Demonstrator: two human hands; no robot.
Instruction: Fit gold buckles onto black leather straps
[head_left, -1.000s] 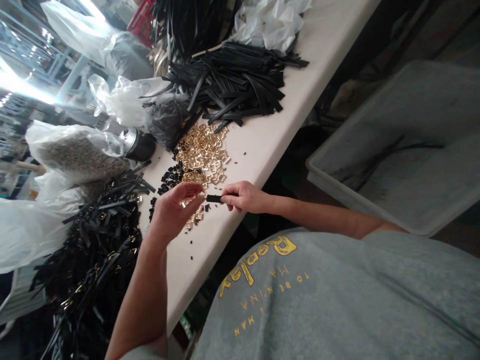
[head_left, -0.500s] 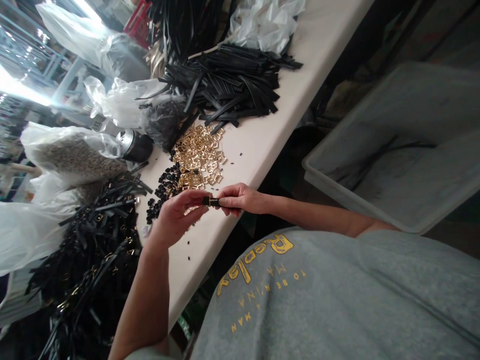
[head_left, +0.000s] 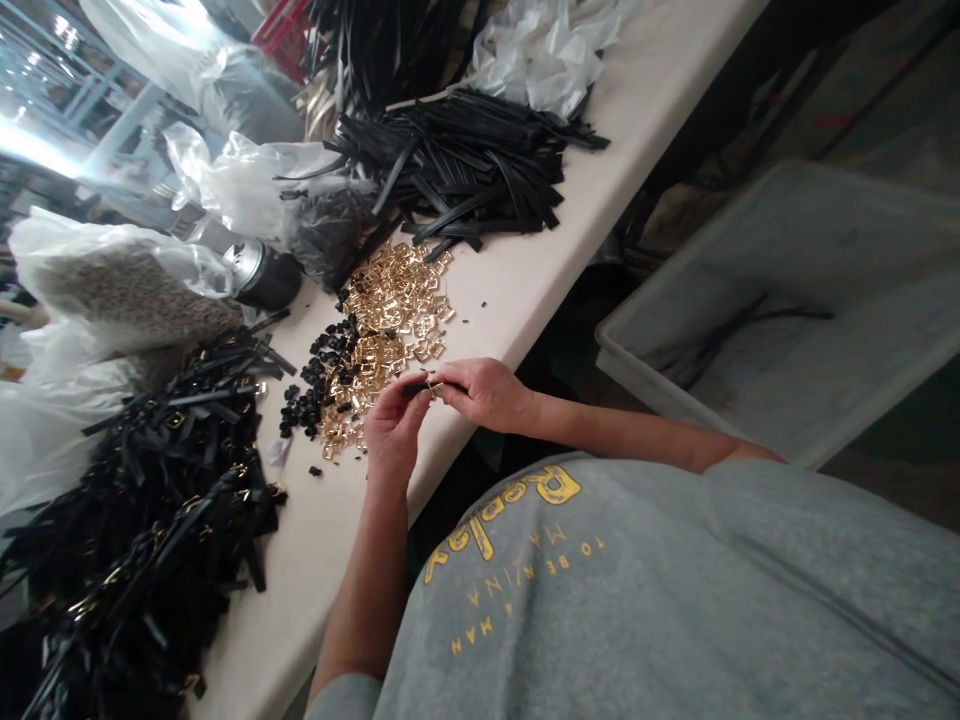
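A grey shirt [head_left: 637,590] with yellow lettering is filling the lower right of the frame. Just beyond it, near the centre, the left hand [head_left: 394,430] is closing in a pinch on one part of a black strap [head_left: 416,389], and the right hand [head_left: 491,395] is gripping the strap's other part. Between the fingertips, a small gold buckle [head_left: 433,386] is showing on the strap; whether the strap is passing fully through it, I cannot tell.

The step in hand seems to be fitting strap and buckle together. The next move is probably calling for the left hand to be keeping its pinch while the right hand is drawing the strap snug and straight.

Past the hands, small black pieces [head_left: 330,360] and a heap of gold buckles [head_left: 397,300] are lying on the desk [head_left: 517,260] at centre. Black straps with gold buckles [head_left: 150,500] are crowding the lower left. Farther off, a pile of black straps [head_left: 480,170] is spreading at upper centre, and a tin [head_left: 266,280] is standing at upper left.
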